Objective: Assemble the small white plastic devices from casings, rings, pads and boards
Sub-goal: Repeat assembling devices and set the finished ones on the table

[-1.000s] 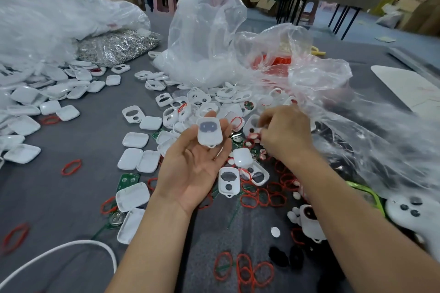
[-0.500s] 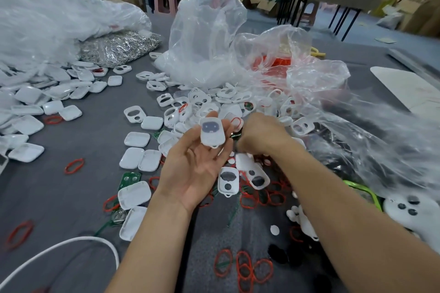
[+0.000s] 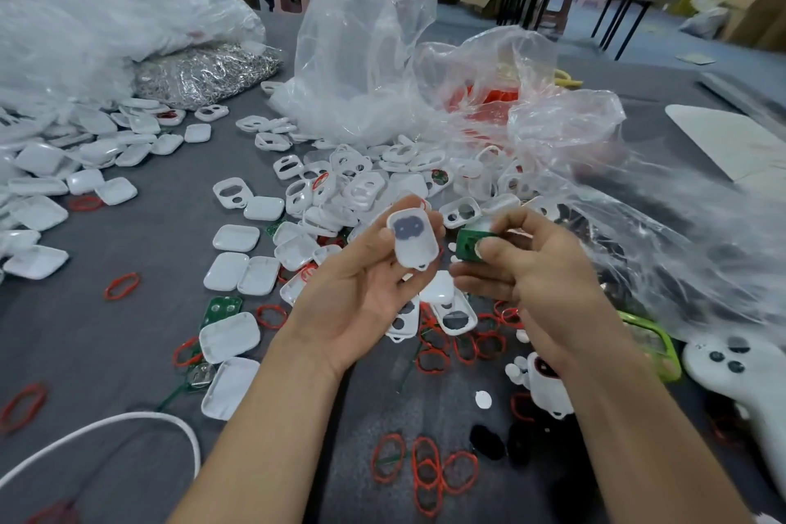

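Observation:
My left hand (image 3: 361, 289), palm up, holds a white casing (image 3: 413, 237) at its fingertips; a dark pad shows through the casing's holes. Just to the right, my right hand (image 3: 536, 272) pinches a small green board (image 3: 470, 245) between thumb and fingers, close beside the casing but apart from it. Below both hands lie several loose white casings (image 3: 453, 315), red rings (image 3: 434, 362) and another green board (image 3: 221, 308) on the grey table (image 3: 127, 332).
Crumpled clear plastic bags (image 3: 361, 55) rise behind the pile of casings (image 3: 348, 183). A bag of metal parts (image 3: 204, 72) lies back left. White lids (image 3: 229, 336) sit to the left, a white cable (image 3: 127, 421) at front left, a white controller (image 3: 731, 366) at right.
My right hand has come up from the parts pile holding a green board and now sits beside the casing. My left hand has kept the casing raised.

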{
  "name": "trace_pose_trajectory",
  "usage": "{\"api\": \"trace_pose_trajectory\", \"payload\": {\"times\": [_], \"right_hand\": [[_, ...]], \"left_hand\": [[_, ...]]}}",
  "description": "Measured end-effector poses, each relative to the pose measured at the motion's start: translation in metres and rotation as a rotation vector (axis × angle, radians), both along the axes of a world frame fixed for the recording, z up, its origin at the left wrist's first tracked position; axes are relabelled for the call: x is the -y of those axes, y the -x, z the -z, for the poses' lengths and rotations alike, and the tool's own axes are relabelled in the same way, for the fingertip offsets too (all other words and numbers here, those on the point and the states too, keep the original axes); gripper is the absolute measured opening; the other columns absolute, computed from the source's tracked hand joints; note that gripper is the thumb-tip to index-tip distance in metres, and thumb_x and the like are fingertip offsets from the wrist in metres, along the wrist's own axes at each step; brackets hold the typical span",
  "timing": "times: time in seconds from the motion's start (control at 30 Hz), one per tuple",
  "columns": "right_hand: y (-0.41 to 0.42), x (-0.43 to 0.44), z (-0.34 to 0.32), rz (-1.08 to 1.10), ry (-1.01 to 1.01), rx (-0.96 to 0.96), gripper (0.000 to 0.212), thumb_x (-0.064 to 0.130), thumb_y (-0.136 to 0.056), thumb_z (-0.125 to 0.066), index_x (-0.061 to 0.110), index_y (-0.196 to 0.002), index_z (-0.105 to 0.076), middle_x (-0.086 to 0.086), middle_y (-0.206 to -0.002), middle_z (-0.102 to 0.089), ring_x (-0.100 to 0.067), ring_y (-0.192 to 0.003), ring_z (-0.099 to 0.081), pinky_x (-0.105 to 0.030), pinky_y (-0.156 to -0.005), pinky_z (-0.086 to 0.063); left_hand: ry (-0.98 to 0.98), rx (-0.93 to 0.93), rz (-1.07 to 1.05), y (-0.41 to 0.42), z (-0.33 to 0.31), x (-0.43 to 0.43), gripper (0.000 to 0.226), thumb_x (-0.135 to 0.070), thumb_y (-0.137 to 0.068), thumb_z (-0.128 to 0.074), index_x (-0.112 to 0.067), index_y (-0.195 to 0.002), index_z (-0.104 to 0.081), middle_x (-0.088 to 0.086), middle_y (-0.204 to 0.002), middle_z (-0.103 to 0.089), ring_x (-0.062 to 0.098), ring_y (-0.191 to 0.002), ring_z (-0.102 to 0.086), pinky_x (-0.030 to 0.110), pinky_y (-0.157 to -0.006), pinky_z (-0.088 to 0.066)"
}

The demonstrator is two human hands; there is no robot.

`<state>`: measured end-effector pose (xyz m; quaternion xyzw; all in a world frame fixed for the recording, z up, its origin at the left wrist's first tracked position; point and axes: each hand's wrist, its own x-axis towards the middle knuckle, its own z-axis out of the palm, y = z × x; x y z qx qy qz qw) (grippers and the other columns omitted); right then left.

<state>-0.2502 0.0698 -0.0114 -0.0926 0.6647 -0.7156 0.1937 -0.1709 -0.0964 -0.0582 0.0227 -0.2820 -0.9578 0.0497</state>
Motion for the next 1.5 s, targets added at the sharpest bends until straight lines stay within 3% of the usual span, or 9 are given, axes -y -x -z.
{"api": "trace_pose_trajectory", "payload": {"times": [0.1, 0.2, 0.43, 0.53, 0.7, 0.83, 0.97, 1.2, 1.5], "right_hand": [[-0.002, -0.006, 0.006, -0.04, -0.092, -0.072, 0.035, -0.008, -0.101, -0.053, 0.021, -0.111, -0.069, -0.008, -0.086, -0.066, -0.024, -0.072, -0.074, -0.033, -0.068, -0.063], [-0.003, -0.007, 0.009, 0.006, -0.192, -0.215, 0.04, -0.004, -0.096, -0.063, 0.031, -0.093, -0.082, 0.003, -0.088, -0.079, -0.014, -0.083, -0.069, -0.032, -0.084, -0.059], [-0.004, -0.009, 0.013, 0.102, -0.106, -0.137, 0.026, 0.002, -0.086, -0.076, 0.022, -0.07, -0.072, -0.003, -0.066, -0.072, -0.02, -0.058, -0.071, -0.022, -0.049, -0.051], [-0.004, -0.01, 0.013, 0.123, -0.047, -0.14, 0.028, -0.002, -0.091, -0.071, 0.022, -0.076, -0.068, -0.005, -0.068, -0.072, -0.025, -0.059, -0.073, -0.026, -0.055, -0.057], [-0.008, -0.011, 0.011, 0.168, -0.085, -0.385, 0.024, 0.013, -0.087, -0.074, 0.035, -0.092, -0.079, 0.0, -0.073, -0.076, -0.016, -0.059, -0.07, -0.024, -0.061, -0.057], [-0.013, -0.006, 0.013, 0.176, -0.071, -0.407, 0.024, 0.007, -0.081, -0.08, 0.031, -0.083, -0.079, 0.001, -0.074, -0.077, -0.023, -0.066, -0.072, -0.036, -0.065, -0.06], [-0.016, -0.005, 0.006, 0.058, 0.08, -0.359, 0.023, 0.001, -0.073, -0.081, 0.024, -0.074, -0.079, -0.002, -0.073, -0.077, -0.012, -0.065, -0.072, -0.018, -0.064, -0.055], [-0.02, -0.006, 0.001, -0.061, 0.072, -0.347, 0.026, -0.012, -0.085, -0.072, 0.011, -0.075, -0.078, -0.011, -0.069, -0.075, -0.019, -0.053, -0.068, -0.022, -0.053, -0.053], [-0.018, -0.007, 0.005, 0.024, -0.063, -0.479, 0.025, -0.001, -0.087, -0.076, 0.021, -0.08, -0.081, -0.003, -0.068, -0.076, -0.02, -0.055, -0.07, -0.025, -0.055, -0.056]], "left_hand": [[0.022, -0.005, 0.015, 0.0, 0.001, 0.001, 0.033, -0.013, -0.092, -0.062, -0.016, -0.123, -0.074, 0.012, -0.135, -0.066, 0.027, -0.13, -0.06, 0.039, -0.101, -0.053], [0.037, 0.004, 0.024, 0.001, 0.001, 0.0, 0.033, -0.013, -0.09, -0.063, -0.016, -0.121, -0.075, 0.012, -0.135, -0.067, 0.026, -0.128, -0.063, 0.04, -0.1, -0.054], [0.05, 0.002, 0.06, 0.001, 0.0, -0.001, 0.036, -0.016, -0.095, -0.06, -0.015, -0.128, -0.072, 0.012, -0.136, -0.067, 0.024, -0.127, -0.064, 0.038, -0.097, -0.056], [0.047, -0.003, 0.077, 0.001, 0.0, -0.002, 0.037, -0.016, -0.095, -0.061, -0.014, -0.13, -0.07, 0.013, -0.135, -0.067, 0.024, -0.126, -0.064, 0.037, -0.101, -0.055], [0.164, 0.065, 0.098, 0.003, 0.001, -0.006, 0.032, -0.019, -0.092, -0.062, -0.02, -0.122, -0.076, 0.011, -0.131, -0.069, 0.02, -0.122, -0.065, 0.034, -0.1, -0.055], [0.202, 0.092, 0.116, 0.003, 0.0, -0.008, 0.035, -0.021, -0.087, -0.068, -0.018, -0.121, -0.076, 0.007, -0.122, -0.073, 0.015, -0.105, -0.072, 0.032, -0.096, -0.057], [0.241, 0.098, 0.129, 0.004, 0.001, -0.008, 0.037, -0.023, -0.081, -0.072, -0.017, -0.117, -0.078, 0.003, -0.115, -0.076, 0.015, -0.095, -0.074, 0.032, -0.093, -0.06], [0.293, 0.087, 0.182, 0.001, 0.004, -0.008, 0.047, -0.027, -0.083, -0.07, -0.012, -0.127, -0.071, 0.011, -0.11, -0.076, 0.022, -0.095, -0.077, 0.04, -0.097, -0.059], [0.29, 0.111, 0.179, 0.001, 0.003, -0.009, 0.049, -0.029, -0.08, -0.072, -0.012, -0.126, -0.072, 0.013, -0.117, -0.075, 0.024, -0.1, -0.076, 0.04, -0.097, -0.058]]}}
